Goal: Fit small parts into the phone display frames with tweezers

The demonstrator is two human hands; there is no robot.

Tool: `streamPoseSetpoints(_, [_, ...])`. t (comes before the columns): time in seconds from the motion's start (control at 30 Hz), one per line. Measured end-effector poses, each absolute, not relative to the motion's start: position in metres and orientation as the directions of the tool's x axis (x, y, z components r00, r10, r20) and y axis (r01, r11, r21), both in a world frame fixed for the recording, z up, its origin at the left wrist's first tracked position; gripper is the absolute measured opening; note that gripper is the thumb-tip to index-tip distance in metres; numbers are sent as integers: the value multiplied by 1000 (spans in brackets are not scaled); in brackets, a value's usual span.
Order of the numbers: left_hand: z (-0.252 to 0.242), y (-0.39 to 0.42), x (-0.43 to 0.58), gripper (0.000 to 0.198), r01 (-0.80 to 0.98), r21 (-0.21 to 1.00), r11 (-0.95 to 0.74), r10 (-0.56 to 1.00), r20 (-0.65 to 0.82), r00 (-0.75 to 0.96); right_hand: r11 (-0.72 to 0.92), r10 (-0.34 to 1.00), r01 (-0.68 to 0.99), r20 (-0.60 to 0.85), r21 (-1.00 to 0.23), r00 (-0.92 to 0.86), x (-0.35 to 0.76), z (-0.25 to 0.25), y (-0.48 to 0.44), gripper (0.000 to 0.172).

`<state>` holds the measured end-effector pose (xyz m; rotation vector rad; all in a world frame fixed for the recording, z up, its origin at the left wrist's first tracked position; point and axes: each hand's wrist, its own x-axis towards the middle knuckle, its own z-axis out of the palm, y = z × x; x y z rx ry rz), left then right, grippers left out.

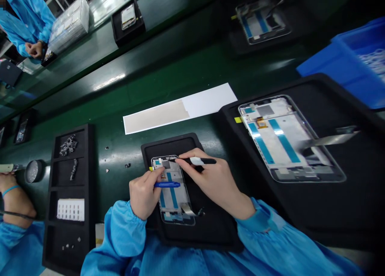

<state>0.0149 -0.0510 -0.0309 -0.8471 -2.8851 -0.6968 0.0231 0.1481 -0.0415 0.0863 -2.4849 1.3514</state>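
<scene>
A phone frame (178,193) with blue-green strips and a ribbon cable (188,209) at its lower end lies in a black foam tray (210,230). My left hand (140,195) is closed round a blue pen-like tool (167,184) that crosses the frame, and its fingertips rest near the frame's upper left. Pinched in my right hand (215,177) are dark tweezers (200,161) with a white wrap. Their tips point at the top edge of the frame, but what they touch is too small to make out.
Left stands a compartment tray (90,187) of small parts; loose bits (127,165) lie beside it. Ahead is a white strip (210,101). To the right are another phone frame (285,139) and a blue bin (337,63). A co-worker's arm (18,203) reaches in at left; another person (30,15) sits opposite.
</scene>
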Motion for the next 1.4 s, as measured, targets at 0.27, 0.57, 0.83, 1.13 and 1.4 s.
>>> streamPoseSetpoints(0.27, [-32, -51, 16, 30, 532, 383, 755, 505, 180, -845, 521, 105, -237, 337, -820, -935, 23, -41, 147, 20])
streamPoseSetpoints(0.57, [-31, -50, 19, 36, 521, 272, 809, 518, 89, -851, 573, 113, -269, 401, -774, -909, 23, -43, 143, 23])
streamPoseSetpoints(0.83, [-17, -31, 12, 59, 523, -82, 849, 508, -148, -848, 339, 370, -137, 266, -931, -890, 23, -48, 148, 38])
streamPoseSetpoints(1.13, [0, -17, 4, 50, 609, -97, 788, 561, -296, -773, 121, 458, -15, 69, -993, -886, 25, -53, 147, 35])
streamPoseSetpoints(1.4, [-12, -69, 45, 48, 284, 110, 952, 289, -33, -957, 70, 620, -43, 77, -997, -780, 24, -60, 149, 34])
